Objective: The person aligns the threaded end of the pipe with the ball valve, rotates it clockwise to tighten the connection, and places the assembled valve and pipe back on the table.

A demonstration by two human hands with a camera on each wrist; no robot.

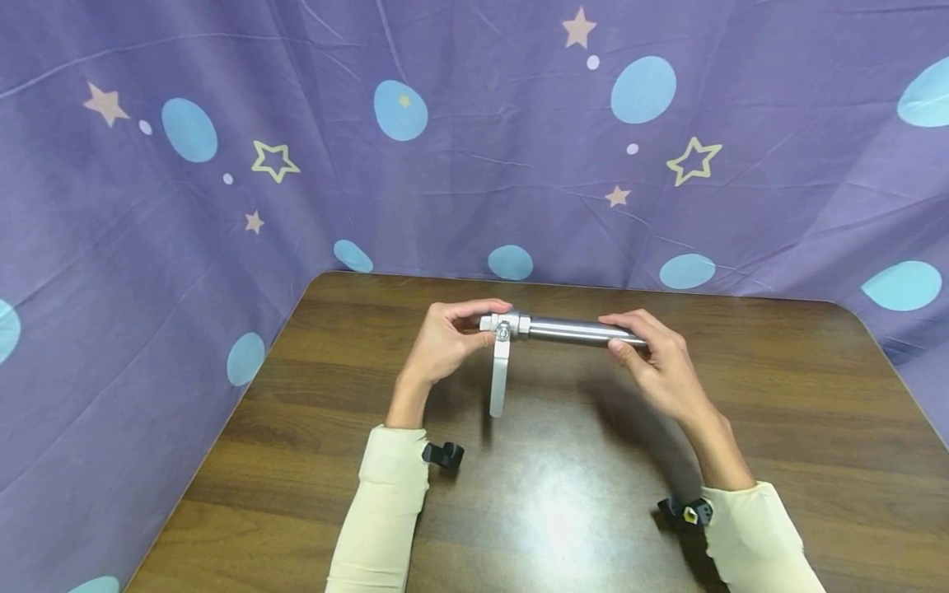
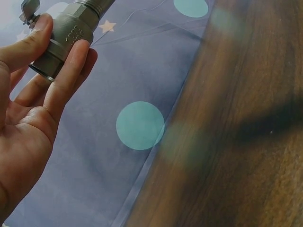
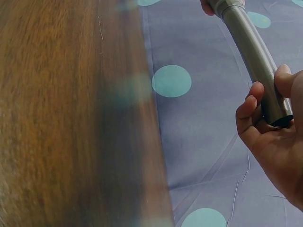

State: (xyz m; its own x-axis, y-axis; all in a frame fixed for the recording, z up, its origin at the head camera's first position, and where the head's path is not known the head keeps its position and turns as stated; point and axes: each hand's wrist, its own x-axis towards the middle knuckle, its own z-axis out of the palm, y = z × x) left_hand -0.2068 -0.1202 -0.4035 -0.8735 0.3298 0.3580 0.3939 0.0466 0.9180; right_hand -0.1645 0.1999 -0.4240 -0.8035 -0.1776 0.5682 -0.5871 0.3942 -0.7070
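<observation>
A metal ball valve (image 1: 513, 321) is joined to a shiny steel pipe (image 1: 567, 330), and both are held roughly level above the table. My left hand (image 1: 443, 339) grips the valve body between thumb and fingers at its left end. The valve's flat lever handle (image 1: 499, 380) points toward me, at an angle to the pipe. Around the pipe's right end, my right hand (image 1: 660, 362) curls its thumb and fingers. In the left wrist view, raised markings show on the valve body (image 2: 71, 35). The pipe's open end (image 3: 279, 119) shows beside the palm in the right wrist view.
A brown wood-grain table (image 1: 296, 494) lies beneath both hands. Behind it and along its left side hangs a purple curtain (image 1: 474, 206) with stars and blue spots. Black wrist-worn devices (image 1: 445, 455) sit at the cuffs of the pale sleeves (image 1: 381, 511).
</observation>
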